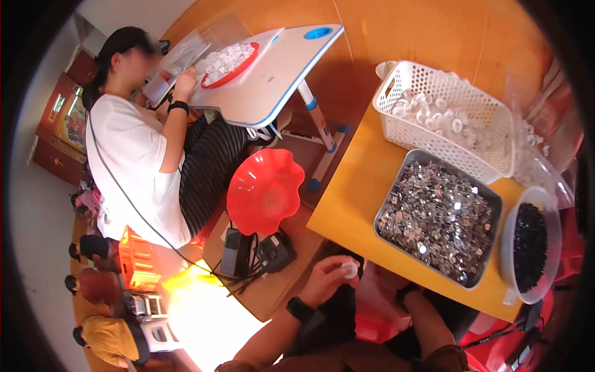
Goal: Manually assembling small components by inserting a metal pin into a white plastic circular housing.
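Observation:
My left hand (326,280) is raised in front of the yellow table's near edge. Its thumb and fingers pinch a small round white plastic piece (349,270). My right forearm (429,315) reaches in under the table edge; the hand beyond its dark wristband is hidden. On the table, nearest to both hands, a metal tray (385,236) holds a heap of small shiny metal parts (437,217). Behind it stands a white perforated basket (446,144) with white and clear plastic pieces. To the right, a clear round tub (553,248) contains small black parts (530,248).
A red wavy-edged bowl (266,192) sits left of the yellow table (347,198), above a cardboard box (279,288) with black devices and cables. Another person (133,149) works at a white desk (273,80) with a red tray of white pieces. Clear plastic bags (548,177) lie far right.

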{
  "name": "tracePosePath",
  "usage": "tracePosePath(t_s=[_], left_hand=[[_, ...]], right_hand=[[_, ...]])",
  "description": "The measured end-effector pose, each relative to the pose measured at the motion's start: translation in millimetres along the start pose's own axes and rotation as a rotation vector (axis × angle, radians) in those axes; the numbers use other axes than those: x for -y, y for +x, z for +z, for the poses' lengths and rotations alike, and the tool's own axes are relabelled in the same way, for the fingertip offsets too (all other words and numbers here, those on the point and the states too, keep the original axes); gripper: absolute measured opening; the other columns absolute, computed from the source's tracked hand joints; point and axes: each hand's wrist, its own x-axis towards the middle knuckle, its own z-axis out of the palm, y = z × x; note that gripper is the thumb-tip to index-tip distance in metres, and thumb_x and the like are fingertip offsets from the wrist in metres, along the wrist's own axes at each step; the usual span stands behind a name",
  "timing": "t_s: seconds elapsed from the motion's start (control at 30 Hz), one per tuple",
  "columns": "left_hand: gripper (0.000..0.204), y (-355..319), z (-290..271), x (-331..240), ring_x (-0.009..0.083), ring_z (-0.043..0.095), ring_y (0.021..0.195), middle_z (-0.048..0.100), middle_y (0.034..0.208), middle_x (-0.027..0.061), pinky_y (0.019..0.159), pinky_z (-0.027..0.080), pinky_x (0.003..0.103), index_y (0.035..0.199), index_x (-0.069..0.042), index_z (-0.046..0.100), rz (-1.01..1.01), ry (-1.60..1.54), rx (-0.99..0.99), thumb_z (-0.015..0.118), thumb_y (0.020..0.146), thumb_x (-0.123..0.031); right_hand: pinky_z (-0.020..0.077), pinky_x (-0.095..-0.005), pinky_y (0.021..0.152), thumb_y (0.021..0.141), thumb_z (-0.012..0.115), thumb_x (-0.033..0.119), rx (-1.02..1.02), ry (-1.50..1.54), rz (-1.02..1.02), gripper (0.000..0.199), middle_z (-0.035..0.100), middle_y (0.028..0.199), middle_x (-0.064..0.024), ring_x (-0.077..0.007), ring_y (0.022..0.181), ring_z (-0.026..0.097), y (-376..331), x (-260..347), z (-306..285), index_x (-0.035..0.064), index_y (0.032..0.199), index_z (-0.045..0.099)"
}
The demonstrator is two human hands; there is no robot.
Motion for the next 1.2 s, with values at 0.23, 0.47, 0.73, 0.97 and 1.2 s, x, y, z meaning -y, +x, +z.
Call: tracePosePath(t_s=[0.23, 0.47, 0.73, 0.97, 1.2], left_hand=[[0.034, -6.1, 31.7, -8.4, 0.0234, 0.062, 0.092, 0.058, 0.111, 0.0141, 0.08, 0.052, 0.036, 0.121, 0.0, 0.049, -0.047, -0.004, 0.028, 0.053, 0.092, -0.017], [0.036, -12.6, 95.8, -18.8, 0.0249, 0.062, 0.095, 0.057, 0.112, 0.0123, 0.084, 0.052, 0.037, 0.126, -0.001, 0.047, -0.228, -0.12, 0.234, 0.05, 0.094, -0.017], [0.033, 21.3, 156.5, -33.9, 0.0267, 0.064, 0.087, 0.06, 0.107, 0.0168, 0.074, 0.056, 0.037, 0.123, 0.0, 0.049, -0.187, -0.022, 0.311, 0.049, 0.093, -0.013], [0.033, 45.6, 200.6, -11.3, 0.0258, 0.065, 0.086, 0.06, 0.107, 0.0167, 0.072, 0.057, 0.035, 0.122, 0.001, 0.049, -0.343, 0.092, 0.458, 0.05, 0.093, -0.014], [0.033, 19.7, 208.8, -8.1, 0.0244, 0.065, 0.082, 0.061, 0.103, 0.0166, 0.07, 0.057, 0.034, 0.121, 0.001, 0.05, -0.411, 0.125, 0.522, 0.052, 0.092, -0.015]], right_hand=[[0.05, -0.0371, 0.067, 0.077, 0.06, 0.006, 0.126, 0.618, 0.019, 0.01, 0.063, 0.084, -0.0172, -0.0314, 0.075, 0.062, -62.4, 29.8, -120.7, 0.0038, 0.084, 0.066], [0.0498, -0.03, 0.063, 0.07, 0.064, -0.007, -0.111, 0.931, 0.254, 0.018, 0.062, 0.076, -0.0107, -0.0234, 0.069, 0.063, -111.1, 41.3, -224.4, 0.0026, 0.085, 0.067], [0.0547, -0.0278, 0.06, 0.087, 0.054, -0.005, -0.408, 1.852, 0.324, 0.015, 0.061, 0.091, -0.0152, -0.02, 0.073, 0.065, -102.2, 20.5, -266.4, 0.0002, 0.099, 0.047], [0.0558, -0.028, 0.053, 0.086, 0.059, 0.003, -0.67, 1.893, 0.462, 0.014, 0.062, 0.089, -0.017, -0.0212, 0.067, 0.065, -135.5, 14.8, -262.4, 0.0009, 0.096, 0.051], [0.0543, -0.0249, 0.056, 0.082, 0.064, -0.002, -0.759, 1.879, 0.41, 0.015, 0.06, 0.094, -0.0152, -0.0148, 0.066, 0.062, -149.6, 27.0, -252.9, 0.0001, 0.094, 0.055]])
